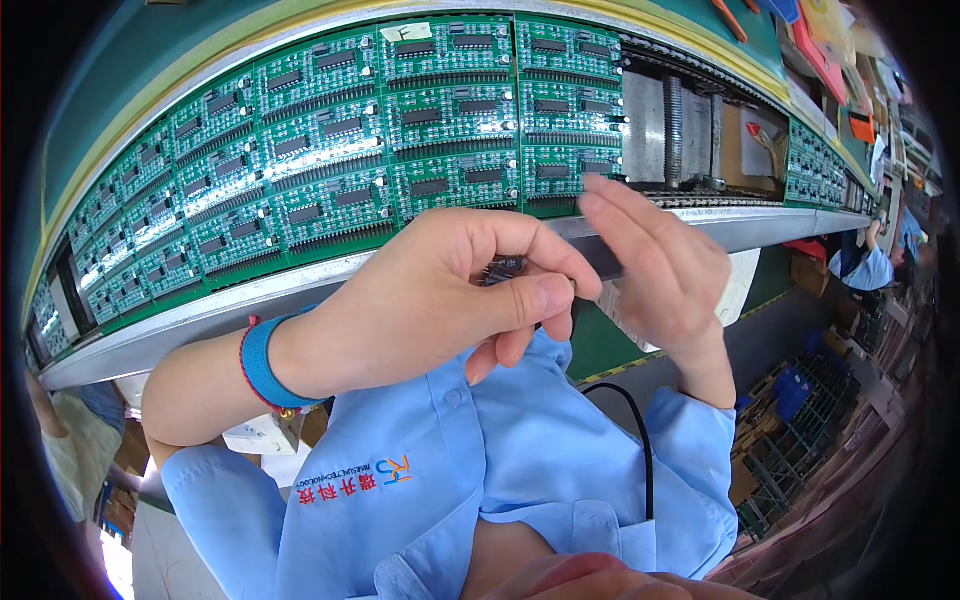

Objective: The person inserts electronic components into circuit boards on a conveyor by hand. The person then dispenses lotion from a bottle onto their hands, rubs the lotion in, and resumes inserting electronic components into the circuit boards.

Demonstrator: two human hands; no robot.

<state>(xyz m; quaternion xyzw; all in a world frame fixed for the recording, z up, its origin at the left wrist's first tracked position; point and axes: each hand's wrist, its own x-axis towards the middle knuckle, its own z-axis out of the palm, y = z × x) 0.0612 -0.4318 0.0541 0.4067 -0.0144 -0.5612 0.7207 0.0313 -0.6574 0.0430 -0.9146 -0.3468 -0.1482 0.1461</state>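
My left hand [480, 285], with a blue wristband [262, 362] on its wrist, is curled in front of my chest. Its fingers close around several small black electronic components [503, 268], mostly hidden in the palm. To its right, my right hand [665, 265] has its fingers stretched out and slightly blurred. Those fingertips are near the lower right corner of a green circuit board panel [567, 120]; whether they touch it I cannot tell. Black chips, pin rows and small round parts cover the board. Nothing shows between the right fingers.
More green circuit board panels [330, 150] fill the conveyor line [700, 215] to the left. Right of the nearest panel, a gap shows a metal spring-like rod [673, 130]. Another panel [815, 165] lies farther right. Other people [870, 262] work at the far right and left edges.
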